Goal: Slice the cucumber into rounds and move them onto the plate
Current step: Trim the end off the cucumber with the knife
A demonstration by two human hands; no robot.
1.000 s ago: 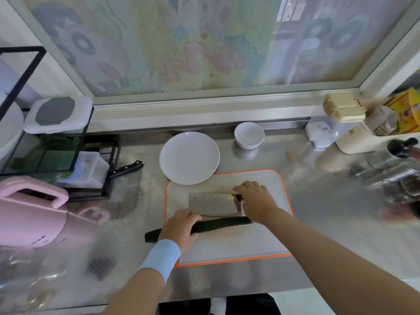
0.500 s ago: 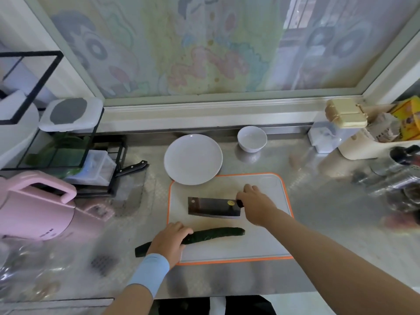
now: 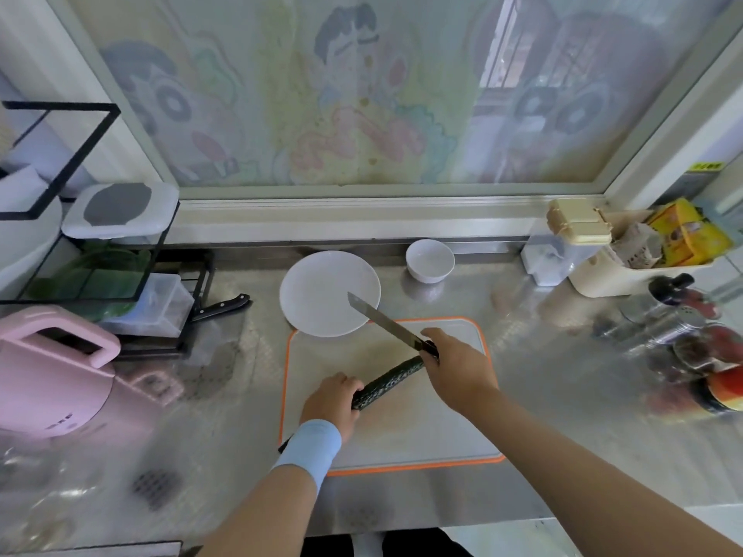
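Note:
A dark green cucumber (image 3: 388, 381) lies slanted on the white cutting board with an orange rim (image 3: 442, 432). My left hand (image 3: 331, 402) grips its near end; a light blue wristband sits on that wrist. My right hand (image 3: 458, 371) holds the handle of a cleaver (image 3: 382, 318), raised edge-on above the board, its tip over the rim of the white plate (image 3: 321, 293). The cucumber's far end lies just below my right hand. The plate holds nothing.
A small white bowl (image 3: 429, 260) stands behind the board to the right. A black-handled knife (image 3: 225, 305) pokes out of a rack (image 3: 120, 275) at the left. A pink appliance (image 3: 52, 371) stands at front left. Jars and containers (image 3: 683, 327) crowd the right side.
My right hand has lifted the cleaver off the board and turned it edge-on. My left hand has swung the cucumber from lying crosswise to a slant, further onto the board.

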